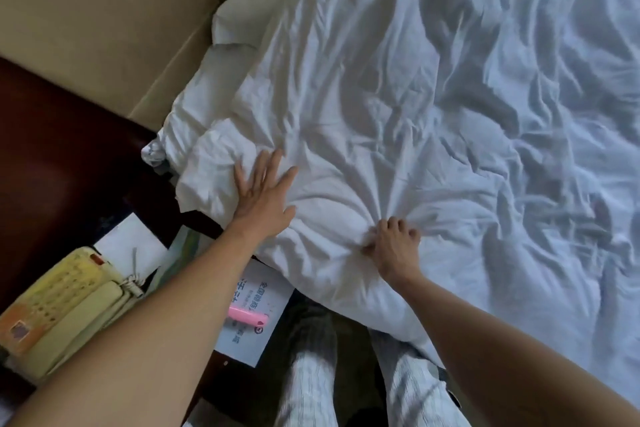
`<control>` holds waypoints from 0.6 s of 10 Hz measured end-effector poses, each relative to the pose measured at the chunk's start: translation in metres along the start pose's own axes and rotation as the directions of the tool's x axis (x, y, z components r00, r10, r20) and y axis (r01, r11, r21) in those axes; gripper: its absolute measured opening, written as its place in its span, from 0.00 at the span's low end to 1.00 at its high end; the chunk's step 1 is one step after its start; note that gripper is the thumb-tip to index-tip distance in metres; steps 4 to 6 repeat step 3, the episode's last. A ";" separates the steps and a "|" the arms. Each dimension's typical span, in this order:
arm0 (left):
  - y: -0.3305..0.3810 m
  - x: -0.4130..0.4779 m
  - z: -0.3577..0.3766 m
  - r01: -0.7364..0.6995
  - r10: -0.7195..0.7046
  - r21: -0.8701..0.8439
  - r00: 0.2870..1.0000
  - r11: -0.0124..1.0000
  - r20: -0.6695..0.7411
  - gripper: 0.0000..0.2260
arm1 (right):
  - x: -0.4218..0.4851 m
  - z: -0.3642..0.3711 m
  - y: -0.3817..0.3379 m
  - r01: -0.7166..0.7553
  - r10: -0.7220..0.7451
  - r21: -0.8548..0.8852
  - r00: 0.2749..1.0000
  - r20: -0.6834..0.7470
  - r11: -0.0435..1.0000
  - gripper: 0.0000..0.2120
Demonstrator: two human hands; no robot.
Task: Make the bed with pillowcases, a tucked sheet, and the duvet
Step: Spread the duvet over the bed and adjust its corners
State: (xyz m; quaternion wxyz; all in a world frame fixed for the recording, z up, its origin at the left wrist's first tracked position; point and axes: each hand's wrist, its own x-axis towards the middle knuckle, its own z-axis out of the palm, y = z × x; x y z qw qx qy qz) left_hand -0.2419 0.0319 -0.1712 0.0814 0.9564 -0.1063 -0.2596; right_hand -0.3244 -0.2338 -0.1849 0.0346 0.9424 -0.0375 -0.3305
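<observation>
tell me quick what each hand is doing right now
Left hand: open, pressing flat on the crumpled white fabric duvet.
Right hand: closed, bunching that duvet.

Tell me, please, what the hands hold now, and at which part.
The right hand grips a bunched fold of the white duvet, near its edge closest to the person. The left hand holds nothing; it lies flat on it.

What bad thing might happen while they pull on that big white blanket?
1. The right hand bunches the white duvet in its fingers. Pulling from there may add creases to cloth that is already wrinkled.
2. The duvet corner under the flat left hand overhangs the nightstand. Dragging it might knock the pink pen off the paper card.
</observation>
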 end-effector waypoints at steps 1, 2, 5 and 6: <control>0.022 -0.003 0.023 0.062 -0.073 0.096 0.991 0.993 0.114 0.38 | 0.002 0.013 0.010 0.107 -0.107 0.013 0.994 0.004 0.994 0.13; 0.037 0.006 0.016 0.154 -0.203 0.214 0.953 0.964 0.225 0.39 | -0.003 0.014 0.021 0.171 -0.185 0.149 0.979 0.081 0.974 0.12; 0.056 0.005 -0.007 0.154 -0.226 0.241 0.924 0.958 0.308 0.33 | -0.009 0.003 0.038 0.194 -0.235 0.277 0.964 0.122 0.941 0.13; 0.056 0.005 -0.007 0.154 -0.226 0.241 0.924 0.958 0.308 0.33 | -0.009 0.003 0.038 0.194 -0.235 0.277 0.964 0.122 0.941 0.13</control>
